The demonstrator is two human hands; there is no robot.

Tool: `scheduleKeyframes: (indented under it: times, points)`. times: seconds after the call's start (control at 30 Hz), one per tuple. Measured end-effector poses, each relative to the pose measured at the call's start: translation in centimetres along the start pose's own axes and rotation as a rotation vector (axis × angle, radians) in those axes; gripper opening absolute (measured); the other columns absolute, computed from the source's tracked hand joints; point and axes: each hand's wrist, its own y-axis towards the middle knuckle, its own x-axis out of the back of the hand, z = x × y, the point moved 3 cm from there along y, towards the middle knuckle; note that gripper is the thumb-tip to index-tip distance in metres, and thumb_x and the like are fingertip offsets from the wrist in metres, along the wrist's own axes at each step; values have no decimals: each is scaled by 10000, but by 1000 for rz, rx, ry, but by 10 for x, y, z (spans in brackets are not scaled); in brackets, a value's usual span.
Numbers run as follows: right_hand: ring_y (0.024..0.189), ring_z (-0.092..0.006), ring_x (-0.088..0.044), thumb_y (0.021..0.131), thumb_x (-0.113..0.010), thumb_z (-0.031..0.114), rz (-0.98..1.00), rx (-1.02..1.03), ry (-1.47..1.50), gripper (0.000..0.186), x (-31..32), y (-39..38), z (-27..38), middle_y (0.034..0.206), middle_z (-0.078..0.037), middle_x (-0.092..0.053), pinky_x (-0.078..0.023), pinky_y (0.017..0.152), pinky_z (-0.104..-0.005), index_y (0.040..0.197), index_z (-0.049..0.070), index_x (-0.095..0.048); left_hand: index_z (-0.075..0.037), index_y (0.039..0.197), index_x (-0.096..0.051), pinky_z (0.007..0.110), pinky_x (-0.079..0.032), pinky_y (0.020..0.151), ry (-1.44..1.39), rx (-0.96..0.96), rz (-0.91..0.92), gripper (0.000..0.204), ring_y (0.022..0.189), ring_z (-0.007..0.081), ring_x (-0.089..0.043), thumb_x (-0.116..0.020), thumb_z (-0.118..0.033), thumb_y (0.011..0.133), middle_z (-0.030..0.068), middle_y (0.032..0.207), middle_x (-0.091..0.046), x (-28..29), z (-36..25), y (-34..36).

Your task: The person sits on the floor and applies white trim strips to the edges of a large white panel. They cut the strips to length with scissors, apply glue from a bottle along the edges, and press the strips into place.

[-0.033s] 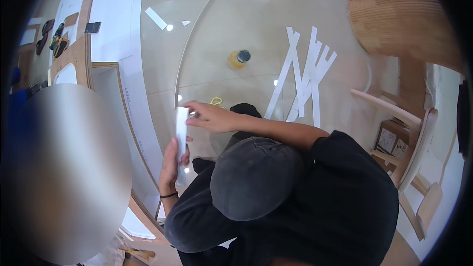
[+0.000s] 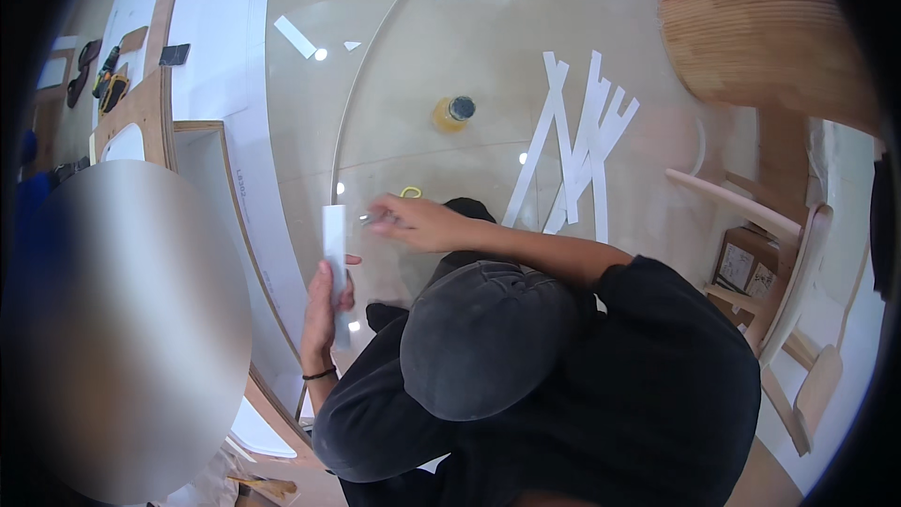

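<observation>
One co-worker [image 2: 619, 394] in black sits beside an open, pale-lined wooden compartment [image 2: 205, 190]; at far right is a labelled cardboard box [image 2: 751, 249]. The co-worker's left hand [image 2: 321, 314] wraps a straight, flat white strip [image 2: 335, 237]. The right hand [image 2: 411, 222], blurred, curls near it, contents unclear; I cannot tell the wearer's own hands, out of view. A dark-capped bottle [image 2: 446, 115] holds yellow liquid.

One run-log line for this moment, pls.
left hand: holds long white piece | right hand: beside piece, apart, blurred, grip unclear | floor: loose white strips, bottle
</observation>
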Motion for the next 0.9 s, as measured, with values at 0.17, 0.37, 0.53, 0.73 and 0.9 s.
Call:
scheduleKeyframes:
  times: [0.17, 0.37, 0.53, 0.73, 0.9]
  points:
    - [812, -290, -704, 1002, -531, 274, -211, -515, -365, 269, 114, -103, -95, 911, -145, -710, -520, 701, -436, 1124, 65, -647, -5, 1270, -570, 216, -282, 560, -253, -178, -121, 623, 638, 49, -331, -338, -549, 1075, -48, 752, -417, 10, -74, 15]
    - [831, -264, -642, 915, -681, 137, -987, -518, -721, 321, 250, -176, -152, 993, -139, -619, -530, 755, -375, 1187, 10, -567, 10, 1294, -511, 220, -277, 576, -327, -330, 12, 531, 650, 75, -297, -359, -459, 1096, -26, 782, -391, -8, -179, 30]
    - [980, -265, -622, 872, -740, 203, -931, -708, -876, 448, 268, -193, -155, 1057, -160, -619, -525, 849, -382, 1233, 7, -561, 79, 1373, -431, 223, -301, 617, -466, -573, 27, 518, 673, 85, -311, -331, -360, 1116, 6, 801, -354, -31, -218, 33]
    - [1037, -343, -615, 817, -772, 274, -580, -384, -955, 594, 238, -132, -145, 1097, -183, -635, -499, 920, -435, 1293, 11, -534, 67, 1379, -440, 213, -292, 552, -571, -560, 81, 575, 649, 89, -290, -282, -420, 1116, 8, 783, -332, -44, -186, 33]
    - [984, -343, -636, 791, -752, 210, -647, -680, -752, 597, 245, -118, -161, 1069, -179, -654, -521, 867, -447, 1304, -2, -533, 60, 1358, -456, 223, -306, 577, -647, -503, -171, 561, 661, 89, -300, -265, -411, 1120, 13, 794, -339, -38, -171, 27]
